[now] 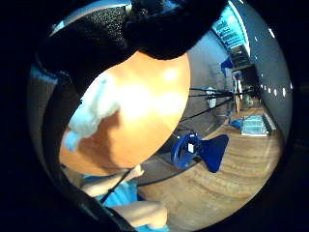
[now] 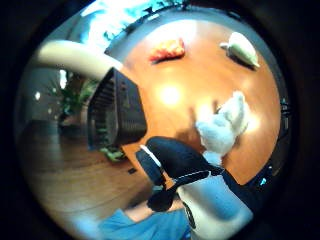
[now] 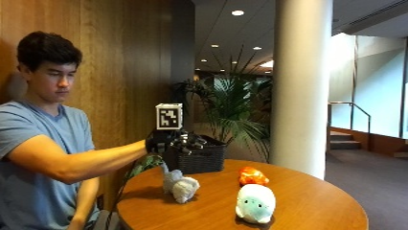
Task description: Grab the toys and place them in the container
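In the outside view my gloved right hand [image 3: 168, 141] is raised beside the dark wicker basket [image 3: 203, 159] at the back of the round wooden table [image 3: 306, 201]. It grips a black and white plush toy [image 3: 192, 141], which shows close to the palm in both palm views [image 2: 192, 182] [image 1: 161, 21]. The basket [image 2: 116, 112] stands just ahead of the toy. On the table lie a grey and white plush [image 3: 180, 186] [image 2: 224, 125] [image 1: 94, 108], an orange toy [image 3: 253, 176] [image 2: 167, 49] and a white plush with a mint face [image 3: 255, 203] [image 2: 242, 47].
A thick white pillar [image 3: 300, 86] rises behind the table, with a palm plant [image 3: 239, 105] behind the basket. A wood-panelled wall is to the person's side. A blue chair [image 1: 199, 151] stands on the floor beyond the table edge.
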{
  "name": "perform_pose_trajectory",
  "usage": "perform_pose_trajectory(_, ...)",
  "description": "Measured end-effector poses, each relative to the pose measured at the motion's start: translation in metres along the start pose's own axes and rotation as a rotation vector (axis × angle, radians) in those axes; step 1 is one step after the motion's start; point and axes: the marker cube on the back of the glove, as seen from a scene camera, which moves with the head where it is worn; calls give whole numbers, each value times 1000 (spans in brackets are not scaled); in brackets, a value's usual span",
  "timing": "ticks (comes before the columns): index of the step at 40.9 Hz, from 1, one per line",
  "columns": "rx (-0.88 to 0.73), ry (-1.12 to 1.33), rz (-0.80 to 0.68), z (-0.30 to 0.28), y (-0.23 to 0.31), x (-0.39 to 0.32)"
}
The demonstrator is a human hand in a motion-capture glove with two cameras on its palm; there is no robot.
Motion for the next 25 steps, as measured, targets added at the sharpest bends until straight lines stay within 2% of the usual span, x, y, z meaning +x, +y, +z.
perform_pose_trajectory(9, -118, -114, 158, 62, 0, -12)
perform_pose_trajectory(25, -216, -187, 166, 133, 3, -27)
